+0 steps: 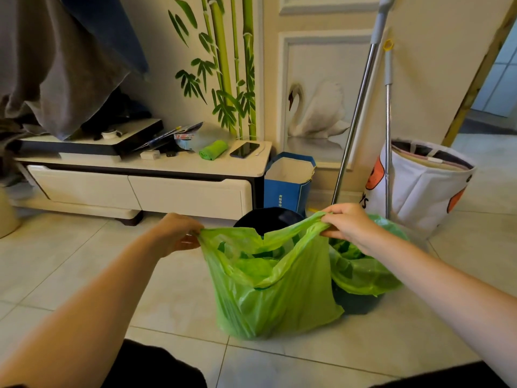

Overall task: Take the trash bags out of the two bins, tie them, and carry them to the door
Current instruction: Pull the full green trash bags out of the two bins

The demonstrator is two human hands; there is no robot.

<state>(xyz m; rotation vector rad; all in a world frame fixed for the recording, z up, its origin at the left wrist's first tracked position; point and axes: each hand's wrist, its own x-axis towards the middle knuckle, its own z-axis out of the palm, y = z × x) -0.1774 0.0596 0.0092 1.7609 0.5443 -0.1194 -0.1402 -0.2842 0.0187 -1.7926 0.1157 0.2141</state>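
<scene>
A green trash bag (268,292) stands on the tiled floor in front of me, out of its bin, its mouth stretched wide. My left hand (176,233) pinches the bag's left top corner. My right hand (349,222) grips its right top corner. Behind the bag sits a dark bin (268,218) with no liner showing. To the right, a second green bag (363,273) still lines a dark bin (361,303), partly hidden by my right forearm.
A low white TV cabinet (140,189) stands at the back left with a phone (244,149) and a green bag roll (214,149) on top. A blue paper bag (288,186), two mop poles (361,107) and a white fabric basket (419,186) stand by the wall. A doorway (498,79) opens at right.
</scene>
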